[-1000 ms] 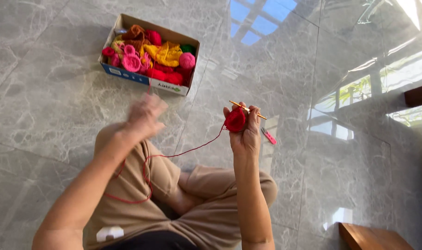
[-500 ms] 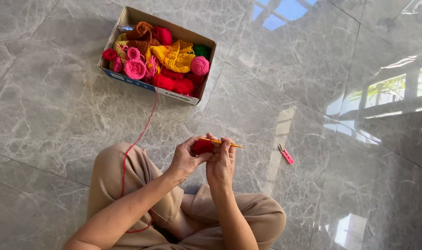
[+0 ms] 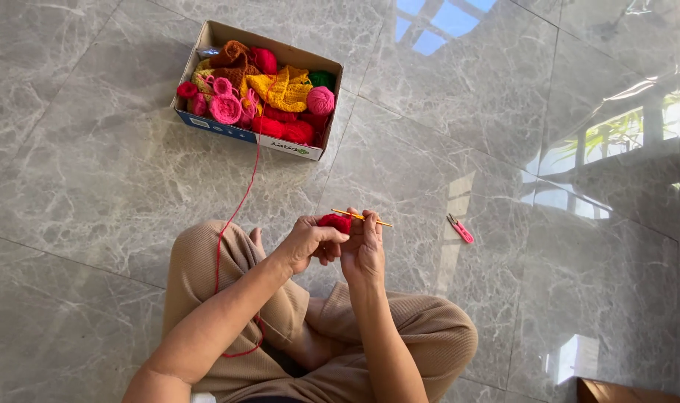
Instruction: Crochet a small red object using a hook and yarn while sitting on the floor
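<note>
A person sits cross-legged on a shiny grey tile floor (image 3: 94, 186). Both hands meet near the middle of the view, just above the knees. The left hand (image 3: 306, 242) has its fingers pressed together, pinching a small red crochet piece (image 3: 334, 221). The right hand (image 3: 364, 250) is closed around a thin yellow crochet hook (image 3: 362, 217), which pokes out toward 3 o'clock. The hook touches the red piece.

A red yarn strand (image 3: 239, 201) runs from the hands, loops over the left leg, and goes up toward 11 o'clock into a cardboard box (image 3: 243, 133). The box sits well apart from the hands. It is full of yarn and crochet bits: a pink yarn ball (image 3: 320, 99), a yellow knitted piece (image 3: 284, 88), a brown knitted piece (image 3: 232, 58), and other red and pink bits.

At 3 o'clock from the hands, near them on the floor, lie small pink snips (image 3: 460, 228).
</note>
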